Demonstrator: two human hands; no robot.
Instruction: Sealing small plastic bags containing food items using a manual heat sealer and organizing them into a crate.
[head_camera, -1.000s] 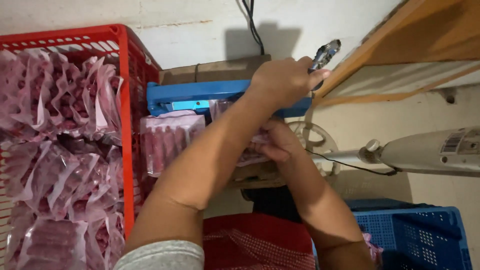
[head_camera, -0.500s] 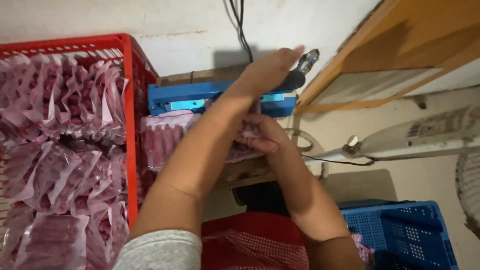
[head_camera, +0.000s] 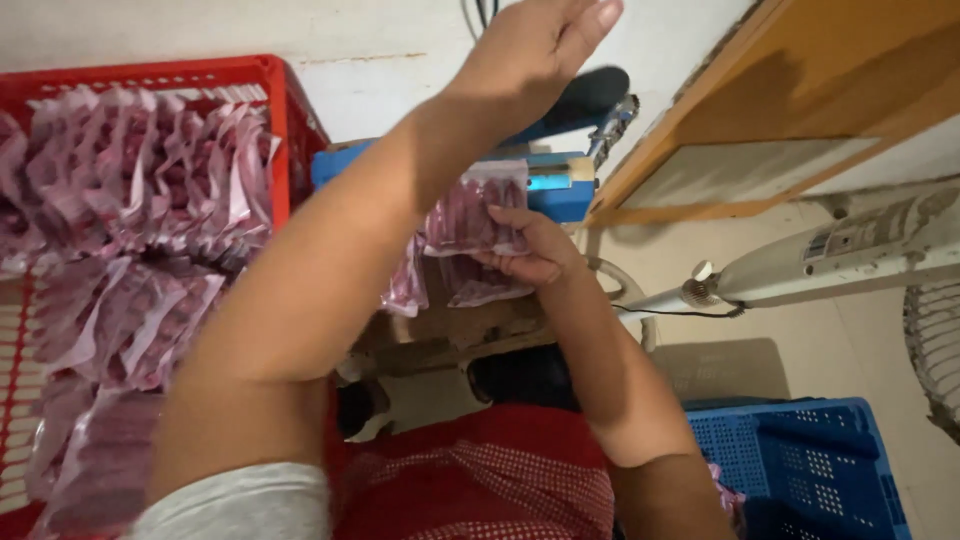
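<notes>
My left hand (head_camera: 535, 45) is raised above a blue heat sealer (head_camera: 556, 186), fingers stretched out and holding nothing. The sealer's black lever (head_camera: 592, 92) stands lifted just behind that hand. My right hand (head_camera: 528, 250) grips a clear plastic pouch (head_camera: 470, 215) of dark red contents, held with its top edge at the sealer's jaw. My left forearm crosses in front of the sealer and hides its left part. Another pouch (head_camera: 408, 285) hangs just left of the held one.
A red crate (head_camera: 285, 110) at the left holds several filled pouches (head_camera: 130, 230). A blue crate (head_camera: 800, 460) sits at the lower right. A wooden board (head_camera: 830, 90) leans at the upper right, with a white fan stand (head_camera: 830, 260) below it.
My left hand pressed the sealer's lever down earlier; now it has lifted off with fingers spread, and the lever has risen. My right hand still holds the pouch at the sealer.
</notes>
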